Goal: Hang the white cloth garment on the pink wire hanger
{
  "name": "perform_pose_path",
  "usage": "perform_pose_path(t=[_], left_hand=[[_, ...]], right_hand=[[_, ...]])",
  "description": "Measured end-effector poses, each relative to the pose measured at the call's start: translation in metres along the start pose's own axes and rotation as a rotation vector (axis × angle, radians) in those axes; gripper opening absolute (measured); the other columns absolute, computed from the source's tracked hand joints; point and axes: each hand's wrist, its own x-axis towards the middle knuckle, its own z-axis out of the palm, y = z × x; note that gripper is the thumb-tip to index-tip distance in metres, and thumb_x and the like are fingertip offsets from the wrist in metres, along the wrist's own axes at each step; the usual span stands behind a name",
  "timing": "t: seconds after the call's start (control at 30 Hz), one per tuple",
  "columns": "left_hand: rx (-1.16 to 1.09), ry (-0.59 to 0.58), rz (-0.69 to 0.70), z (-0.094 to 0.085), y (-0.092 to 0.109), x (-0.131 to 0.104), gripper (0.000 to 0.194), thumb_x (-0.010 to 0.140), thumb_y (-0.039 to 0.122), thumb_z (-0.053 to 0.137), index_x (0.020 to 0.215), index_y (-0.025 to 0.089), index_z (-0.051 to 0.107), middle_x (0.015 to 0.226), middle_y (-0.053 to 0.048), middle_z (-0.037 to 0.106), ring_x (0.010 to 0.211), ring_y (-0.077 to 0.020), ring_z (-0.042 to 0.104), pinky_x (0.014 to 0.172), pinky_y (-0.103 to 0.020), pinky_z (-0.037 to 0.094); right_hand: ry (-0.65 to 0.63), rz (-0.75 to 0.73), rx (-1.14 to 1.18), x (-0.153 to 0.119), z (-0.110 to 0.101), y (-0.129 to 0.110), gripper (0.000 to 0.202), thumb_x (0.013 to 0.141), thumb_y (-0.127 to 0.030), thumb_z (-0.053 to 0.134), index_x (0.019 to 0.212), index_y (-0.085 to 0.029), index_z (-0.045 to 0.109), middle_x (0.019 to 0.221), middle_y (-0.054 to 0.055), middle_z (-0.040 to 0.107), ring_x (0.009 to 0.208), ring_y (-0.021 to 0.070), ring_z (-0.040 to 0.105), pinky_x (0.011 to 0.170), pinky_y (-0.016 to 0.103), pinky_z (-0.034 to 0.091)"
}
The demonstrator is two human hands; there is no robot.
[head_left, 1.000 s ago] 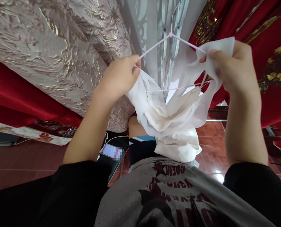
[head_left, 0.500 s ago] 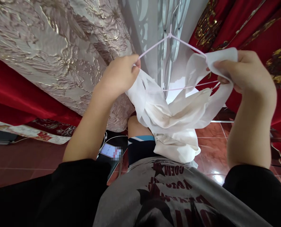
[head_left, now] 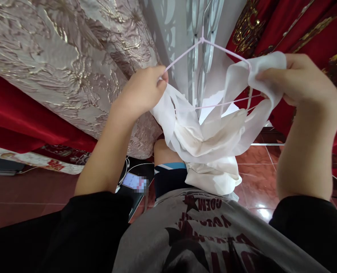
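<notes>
A thin pink clothes hanger (head_left: pixel 182 56) hangs in front of me by its hook. A sheer white garment (head_left: pixel 211 148) is draped on it, with its lower part bunched over my lap. My left hand (head_left: pixel 145 89) is closed at the hanger's left end, pinching the garment's edge there. On the other side my right hand (head_left: pixel 296 81) pinches the garment's right shoulder between thumb and fingers, beside the hanger's right end. The hanger's lower bar shows through the neck opening. My left fingertips are partly hidden.
A pale embossed fabric with gold sheen (head_left: pixel 80 68) hangs at the left. Red cloth with gold sequins (head_left: pixel 307 34) hangs at the right. A grey metal grille (head_left: pixel 195 49) stands behind the hanger. A lit phone (head_left: pixel 133 182) with white cables lies low left, above red floor tiles (head_left: pixel 256 182).
My right hand has shifted slightly right and up, drawing the garment's shoulder outward, so more of the hanger's right end shows. My left hand has hardly moved.
</notes>
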Motion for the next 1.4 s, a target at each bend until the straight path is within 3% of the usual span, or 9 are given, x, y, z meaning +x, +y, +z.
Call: perform_pose_path(t=[0.27,0.47,0.67,0.8,0.9,1.03,1.13,1.23,1.4], left_hand=[[0.164,0.043,0.09,0.003,-0.013,0.007,0.025,0.066,0.036,0.084,0.063,0.036,0.058,0.073,-0.009,0.067,0.116,-0.0379,0.063,0.108,-0.046,0.04],[0.211,-0.129,0.186,-0.004,-0.009,0.018,0.027,0.066,0.033,0.084,0.057,0.038,0.059,0.052,-0.004,0.056,0.087,-0.0381,0.067,0.097,-0.05,0.051],[0.219,-0.532,0.033,-0.019,0.034,0.019,0.02,0.063,0.025,0.09,0.071,0.031,0.074,0.053,-0.001,0.061,0.072,-0.0346,0.073,0.085,-0.052,0.062],[0.045,-0.494,-0.28,-0.035,0.043,0.034,0.038,0.053,0.02,0.099,0.083,0.027,0.077,0.059,0.0,0.066,0.085,-0.036,0.077,0.09,-0.053,0.063],[0.122,-0.515,-0.21,-0.04,0.027,0.039,0.033,0.068,0.038,0.094,0.09,0.019,0.078,0.065,-0.007,0.07,0.081,-0.0376,0.077,0.089,-0.062,0.06],[0.034,-0.17,0.049,-0.018,-0.011,0.008,0.041,0.072,0.036,0.092,0.105,0.021,0.076,0.086,-0.009,0.076,0.089,-0.0331,0.076,0.095,-0.056,0.059],[0.011,0.343,0.308,0.026,-0.037,-0.038,0.058,0.078,0.035,0.085,0.13,0.024,0.062,0.139,-0.012,0.062,0.112,-0.0323,0.068,0.098,-0.051,0.058],[-0.031,0.699,0.295,0.08,-0.057,-0.076,0.066,0.085,0.041,0.076,0.142,0.031,0.045,0.152,-0.01,0.047,0.136,-0.0347,0.054,0.115,-0.055,0.046],[-0.135,0.684,0.257,0.135,-0.061,-0.093,0.063,0.093,0.036,0.064,0.147,0.031,0.031,0.148,-0.015,0.05,0.142,-0.0299,0.052,0.112,-0.049,0.051]], right_hand=[[-0.006,-0.151,-0.598,-0.034,0.037,-0.045,0.039,0.079,-0.027,0.077,0.071,-0.021,0.04,0.067,-0.001,0.039,0.066,0.01,0.037,0.076,0.036,0.046],[-0.025,-0.362,-0.517,-0.057,0.027,-0.051,0.027,0.097,-0.047,0.056,0.1,-0.022,0.064,0.106,0.008,0.06,0.087,0.0151,0.057,0.09,0.038,0.05],[-0.305,-0.653,-0.317,-0.033,0.1,0.031,0.041,0.099,-0.054,0.047,0.124,-0.025,0.062,0.114,0.005,0.072,0.104,0.0209,0.065,0.097,0.04,0.049],[-0.191,-0.574,-0.352,-0.034,0.142,0.074,0.038,0.104,-0.048,0.039,0.115,-0.024,0.066,0.089,0.002,0.072,0.085,0.0177,0.063,0.098,0.039,0.041],[-0.156,-0.58,-0.385,-0.049,0.15,0.077,0.033,0.103,-0.045,0.042,0.111,-0.025,0.067,0.09,0.002,0.071,0.085,0.0182,0.06,0.094,0.037,0.038],[-0.112,-0.569,-0.397,-0.059,0.146,0.078,0.029,0.103,-0.041,0.042,0.11,-0.027,0.067,0.091,0.001,0.071,0.088,0.0197,0.058,0.097,0.038,0.036],[-0.063,-0.58,-0.361,-0.063,0.146,0.083,0.028,0.103,-0.042,0.044,0.106,-0.027,0.068,0.091,0.0,0.072,0.087,0.0193,0.057,0.098,0.039,0.036],[0.046,-0.542,-0.312,-0.071,0.151,0.081,0.032,0.1,-0.052,0.049,0.094,-0.026,0.068,0.082,0.0,0.069,0.084,0.0189,0.056,0.099,0.04,0.037],[0.162,-0.437,-0.304,-0.082,0.164,0.072,0.047,0.091,-0.069,0.056,0.082,-0.024,0.065,0.07,0.0,0.064,0.078,0.0192,0.055,0.099,0.043,0.038]])
